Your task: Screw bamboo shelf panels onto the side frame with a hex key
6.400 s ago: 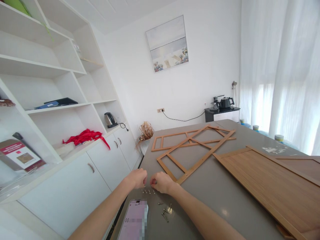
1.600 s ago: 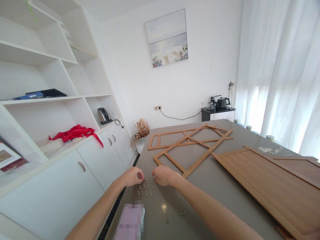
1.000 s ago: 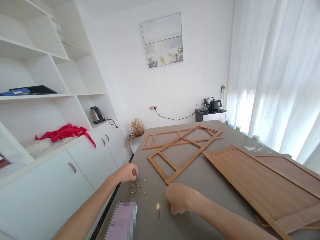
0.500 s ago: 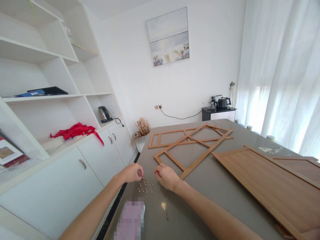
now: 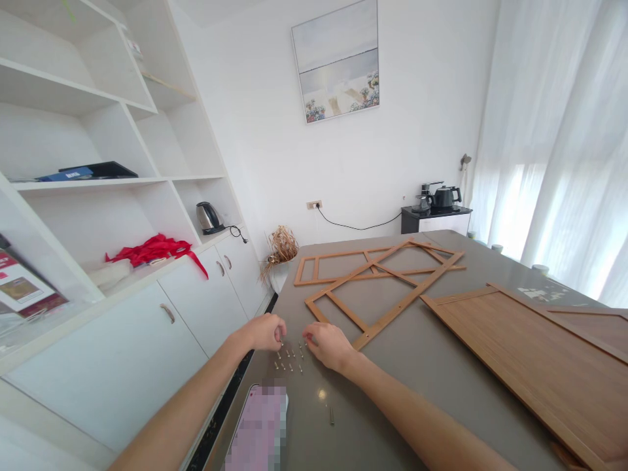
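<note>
Small metal screws (image 5: pixel 291 367) stand heads down in short rows on the grey table (image 5: pixel 383 392). Behind them on the left, my left hand (image 5: pixel 267 332) is closed in a pinch, a screw (image 5: pixel 282 342) showing at its fingertips. Across a small gap, my right hand (image 5: pixel 330 345) has its thumb and finger pinched together at the right end of the rows. A screw (image 5: pixel 306 343) shows just under those fingertips, partly hidden. One more screw lies on its side nearer to me, below my right forearm.
A phone (image 5: pixel 258 425) with a blurred screen lies at the table's near left edge. Wooden frames (image 5: pixel 387 320) overlap further back. Wooden panels (image 5: pixel 530 360) lie on the right. White shelves and cupboards (image 5: pixel 122 347) run along the left.
Most of the loose pile of screws has become standing rows. My right hand went right about a second ago, one loose screw there disappeared, and it came back beside the rows.
</note>
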`<state>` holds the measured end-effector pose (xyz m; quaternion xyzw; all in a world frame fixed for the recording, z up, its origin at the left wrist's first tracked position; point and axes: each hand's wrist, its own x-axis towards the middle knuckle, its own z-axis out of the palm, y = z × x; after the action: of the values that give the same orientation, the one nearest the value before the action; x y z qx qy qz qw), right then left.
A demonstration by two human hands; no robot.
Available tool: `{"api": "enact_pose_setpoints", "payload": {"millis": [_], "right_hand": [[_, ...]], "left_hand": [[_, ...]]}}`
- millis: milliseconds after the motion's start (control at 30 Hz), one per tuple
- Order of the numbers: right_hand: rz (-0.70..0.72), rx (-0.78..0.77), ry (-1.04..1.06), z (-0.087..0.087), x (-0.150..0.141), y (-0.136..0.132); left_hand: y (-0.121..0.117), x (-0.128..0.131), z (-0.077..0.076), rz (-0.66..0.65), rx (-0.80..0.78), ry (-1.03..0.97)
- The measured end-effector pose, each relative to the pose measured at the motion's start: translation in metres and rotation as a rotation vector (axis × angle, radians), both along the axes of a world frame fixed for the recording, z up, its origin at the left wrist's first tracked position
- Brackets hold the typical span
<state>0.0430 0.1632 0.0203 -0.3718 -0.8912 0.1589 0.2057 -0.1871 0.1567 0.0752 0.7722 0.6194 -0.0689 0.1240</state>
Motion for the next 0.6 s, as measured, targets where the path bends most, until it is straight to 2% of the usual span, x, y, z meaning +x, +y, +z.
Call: {"api": "enact_pose_setpoints", "payload": {"millis": [167,333,400,467,600], "right_hand": [[0.013,0.016,-0.042,0.009,0.021,-0.013],[0.188,0.011,-0.118,0.020,0.063,-0.050],[0.303,-0.005,-0.144,0.022,0.079,-0.068],[0.354,-0.018,-0.154,0.022,0.091,-0.083],[0.291,0.004,-0.180,0.014,0.098,-0.098]], "left_hand": [[-0.003,-0.004,0.019,0.017,0.052,0.036],[-0.015,0.004,0.041,0.016,0.187,0.031],[-0.022,0.014,0.049,0.005,0.227,0.012],[-0.028,0.029,0.055,-0.011,0.256,-0.015],[-0.046,0.068,0.066,-0.065,0.244,-0.099]]}}
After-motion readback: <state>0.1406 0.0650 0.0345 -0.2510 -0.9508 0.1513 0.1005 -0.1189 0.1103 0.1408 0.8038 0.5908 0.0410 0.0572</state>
